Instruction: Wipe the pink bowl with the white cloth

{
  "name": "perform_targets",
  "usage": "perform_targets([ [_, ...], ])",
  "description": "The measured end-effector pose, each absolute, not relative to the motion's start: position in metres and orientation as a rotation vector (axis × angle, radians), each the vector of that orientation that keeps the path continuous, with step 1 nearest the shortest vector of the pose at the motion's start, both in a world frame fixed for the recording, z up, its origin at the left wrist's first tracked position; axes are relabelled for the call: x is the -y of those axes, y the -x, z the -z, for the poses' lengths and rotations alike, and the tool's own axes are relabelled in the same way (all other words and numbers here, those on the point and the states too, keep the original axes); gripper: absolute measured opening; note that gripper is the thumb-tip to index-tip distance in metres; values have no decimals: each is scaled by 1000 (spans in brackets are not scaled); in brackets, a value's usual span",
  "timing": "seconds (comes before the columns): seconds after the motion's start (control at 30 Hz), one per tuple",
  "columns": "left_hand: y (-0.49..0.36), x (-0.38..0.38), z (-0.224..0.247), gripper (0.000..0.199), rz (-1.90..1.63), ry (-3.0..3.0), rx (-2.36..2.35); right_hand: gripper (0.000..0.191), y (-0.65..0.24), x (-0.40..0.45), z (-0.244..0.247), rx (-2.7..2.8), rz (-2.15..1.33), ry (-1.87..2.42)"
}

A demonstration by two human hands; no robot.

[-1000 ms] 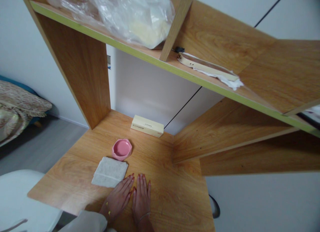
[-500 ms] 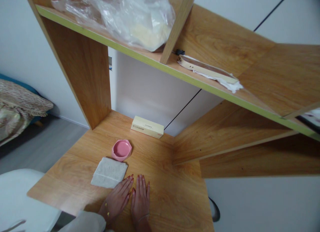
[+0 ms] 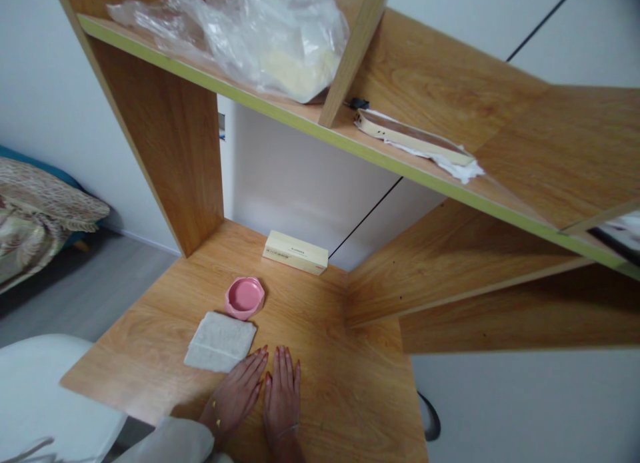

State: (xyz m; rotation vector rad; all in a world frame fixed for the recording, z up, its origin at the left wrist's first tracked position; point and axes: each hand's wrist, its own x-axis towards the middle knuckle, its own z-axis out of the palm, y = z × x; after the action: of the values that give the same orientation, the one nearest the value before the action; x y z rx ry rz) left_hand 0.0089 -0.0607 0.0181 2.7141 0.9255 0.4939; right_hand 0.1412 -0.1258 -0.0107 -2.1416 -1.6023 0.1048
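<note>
From the head view, both hands are seen laid flat on the wooden desk [image 3: 350, 396], palms down, fingers stretched out. The left hand [image 3: 237, 394] is angled in toward the right hand [image 3: 283, 393]; they are set side by side, thumbs almost meeting, though whether skin is touched cannot be told. Nothing is gripped by either! A resting step, it is judged; no object is being worked.

And the folded cloth [image 3: 220, 342]? It is found just beyond the left hand, on its outer side, its near corner met or overlapped by that hand; contact cannot be confirmed. For any move on it, the left palm would need to be raised and an edge pinched. By the pink dish [image 3: 245, 295] its far edge is bordered, while the pale box [image 3: 295, 252] is set farther back.

Now its looks: greyish white, folded into a flat, slightly skewed four-sided pad, crossed by a paler line. Softness is suggested by its matt surface, so easy bending is to be expected.
</note>
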Motion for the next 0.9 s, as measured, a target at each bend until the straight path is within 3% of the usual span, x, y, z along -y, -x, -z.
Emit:
perform_targets([
  [0.37,-9,62,-11,66,-503,-2705,-929,48,-144,126,11,1713,-65,2115],
  [0.9,-8,64,-4,51,-422,-2777,-956,51,-148,127,4,1781,-83,2068],
])
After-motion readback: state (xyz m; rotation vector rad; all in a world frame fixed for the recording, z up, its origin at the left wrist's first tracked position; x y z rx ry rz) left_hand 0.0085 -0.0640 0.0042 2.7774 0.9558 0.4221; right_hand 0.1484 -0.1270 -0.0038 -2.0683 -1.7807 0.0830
